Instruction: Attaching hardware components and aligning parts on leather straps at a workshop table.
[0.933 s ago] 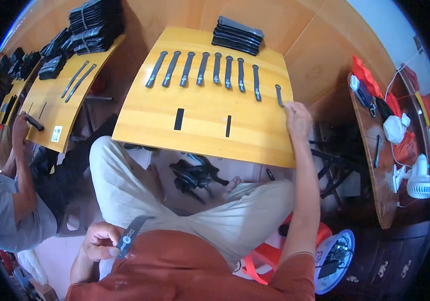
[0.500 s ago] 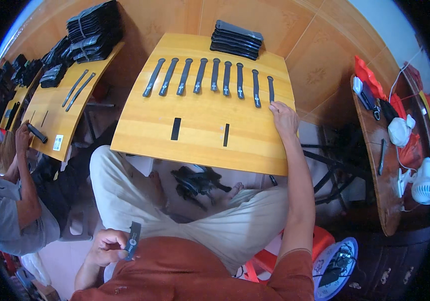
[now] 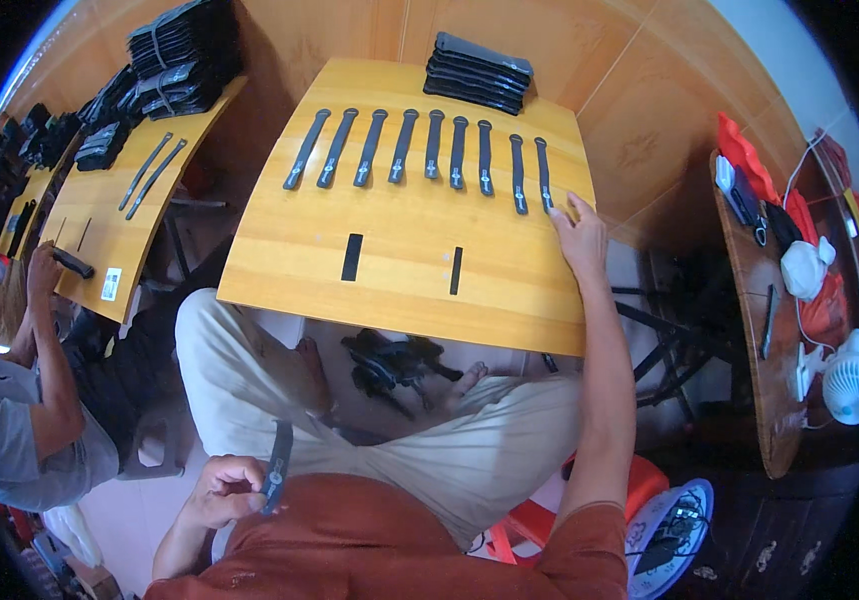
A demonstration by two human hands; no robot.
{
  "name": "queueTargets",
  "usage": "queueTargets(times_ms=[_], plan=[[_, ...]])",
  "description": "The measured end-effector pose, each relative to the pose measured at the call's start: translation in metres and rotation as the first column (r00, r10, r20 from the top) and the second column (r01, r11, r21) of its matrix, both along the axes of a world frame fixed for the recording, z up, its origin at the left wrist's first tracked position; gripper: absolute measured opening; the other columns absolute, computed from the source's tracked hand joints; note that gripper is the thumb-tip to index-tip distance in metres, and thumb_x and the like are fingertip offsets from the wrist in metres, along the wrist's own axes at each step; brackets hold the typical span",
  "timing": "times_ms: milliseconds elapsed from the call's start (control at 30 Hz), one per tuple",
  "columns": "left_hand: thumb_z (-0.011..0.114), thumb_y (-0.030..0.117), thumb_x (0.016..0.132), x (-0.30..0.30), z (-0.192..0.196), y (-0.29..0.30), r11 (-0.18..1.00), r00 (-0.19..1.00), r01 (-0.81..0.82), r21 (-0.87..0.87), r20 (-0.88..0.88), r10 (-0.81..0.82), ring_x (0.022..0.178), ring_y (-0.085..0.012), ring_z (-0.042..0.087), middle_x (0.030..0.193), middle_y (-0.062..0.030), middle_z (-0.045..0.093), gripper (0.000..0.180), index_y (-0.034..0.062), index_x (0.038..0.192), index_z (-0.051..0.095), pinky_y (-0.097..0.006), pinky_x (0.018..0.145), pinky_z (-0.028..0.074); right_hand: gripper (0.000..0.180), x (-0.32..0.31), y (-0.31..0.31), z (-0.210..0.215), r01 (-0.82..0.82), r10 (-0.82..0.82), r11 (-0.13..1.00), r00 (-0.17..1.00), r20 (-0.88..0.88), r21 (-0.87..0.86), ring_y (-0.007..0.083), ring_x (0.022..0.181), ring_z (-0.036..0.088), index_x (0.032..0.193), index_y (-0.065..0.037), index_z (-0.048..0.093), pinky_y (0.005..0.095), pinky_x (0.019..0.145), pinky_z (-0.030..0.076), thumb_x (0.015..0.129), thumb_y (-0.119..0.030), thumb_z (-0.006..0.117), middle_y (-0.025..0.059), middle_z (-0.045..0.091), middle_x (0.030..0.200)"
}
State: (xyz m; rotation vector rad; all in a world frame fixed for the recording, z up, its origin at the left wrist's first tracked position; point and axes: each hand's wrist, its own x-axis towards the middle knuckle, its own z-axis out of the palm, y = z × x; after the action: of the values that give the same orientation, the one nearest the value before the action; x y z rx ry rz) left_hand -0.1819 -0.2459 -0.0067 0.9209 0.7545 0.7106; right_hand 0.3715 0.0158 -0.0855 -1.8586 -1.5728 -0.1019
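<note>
My right hand (image 3: 581,234) rests on the right edge of the wooden table (image 3: 399,290), fingertips touching the rightmost dark strap (image 3: 542,175) in a row of several straps (image 3: 404,148). My left hand (image 3: 230,486) is low by my left hip, shut on one dark strap (image 3: 277,465) that points upward. A stack of the same straps (image 3: 477,72) lies at the table's far edge. Two short black strips (image 3: 351,257) (image 3: 455,271) lie nearer me on the table.
A person in a grey shirt (image 3: 19,440) works at a second table (image 3: 99,215) on the left, which carries more strap piles (image 3: 174,50). A pile of dark straps (image 3: 389,362) lies on the floor under my table. A side table (image 3: 764,340) on the right bears a white fan (image 3: 849,378) and clutter.
My right hand has shifted slightly along the right end of the strap row. My left hand has turned its strap more upright beside my hip.
</note>
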Motion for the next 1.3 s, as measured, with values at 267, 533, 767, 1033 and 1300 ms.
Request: queueTargets(times_ms=[267,533,767,1033,1300], plan=[[0.064,-0.001,0.085,0.000,-0.008,0.004,0.999,0.998,0.046,0.006,-0.031,-0.046,0.079,-0.0204,0.067,0.086,-0.0133,0.068,0.007,-0.0015,0.082,0.058,-0.032,0.073,0.052,0.022,0.025,-0.009,0.001,0.163,-0.155,0.979,0.985,0.071,-0.123,0.0409,0.095,0.065,0.098,0.002,0.068,0.0467,0.084,0.051,0.079,-0.005,0.060,0.0253,0.067,0.099],[0.063,-0.002,0.085,0.005,-0.012,0.005,0.987,0.992,0.107,0.121,-0.086,-0.097,0.078,-0.0192,0.066,0.085,-0.0122,0.067,0.010,-0.0002,0.079,0.055,-0.030,0.071,0.050,0.012,0.015,-0.011,0.020,0.231,-0.136,0.936,0.933,0.333,-0.264,0.0454,0.089,0.065,0.086,0.001,0.069,0.0524,0.079,0.051,0.081,-0.003,0.059,0.0287,0.066,0.089],[0.063,-0.001,0.088,0.010,-0.012,0.011,0.988,0.993,0.108,0.108,-0.062,-0.102,0.079,-0.0157,0.061,0.086,-0.0087,0.063,0.011,0.0008,0.081,0.054,-0.030,0.071,0.048,0.020,0.004,-0.045,0.039,0.181,-0.103,0.961,0.936,0.336,-0.209,0.0430,0.101,0.063,0.096,0.002,0.067,0.0518,0.086,0.049,0.087,-0.015,0.061,0.0253,0.066,0.105],[0.064,0.011,0.095,0.008,-0.025,0.008,0.978,0.992,0.091,0.188,-0.100,-0.073,0.083,-0.0098,0.055,0.090,-0.0035,0.062,0.013,0.0014,0.088,0.058,-0.027,0.075,0.045,0.033,-0.203,-0.174,0.039,-0.534,0.529,0.844,0.813,-0.245,0.050,0.0346,0.092,0.067,0.111,0.002,0.063,0.0394,0.080,0.053,0.079,-0.003,0.070,0.0197,0.065,0.112],[0.060,0.011,0.096,0.031,-0.030,0.001,0.968,0.989,0.146,0.205,-0.015,-0.146,0.079,-0.0059,0.049,0.084,0.0014,0.056,0.012,0.0029,0.088,0.056,-0.024,0.070,0.042,0.032,-0.318,-0.252,0.030,-0.806,0.841,0.539,0.499,-0.210,0.243,0.0344,0.083,0.070,0.107,0.003,0.065,0.0406,0.069,0.058,0.076,0.008,0.062,0.0180,0.070,0.100]])
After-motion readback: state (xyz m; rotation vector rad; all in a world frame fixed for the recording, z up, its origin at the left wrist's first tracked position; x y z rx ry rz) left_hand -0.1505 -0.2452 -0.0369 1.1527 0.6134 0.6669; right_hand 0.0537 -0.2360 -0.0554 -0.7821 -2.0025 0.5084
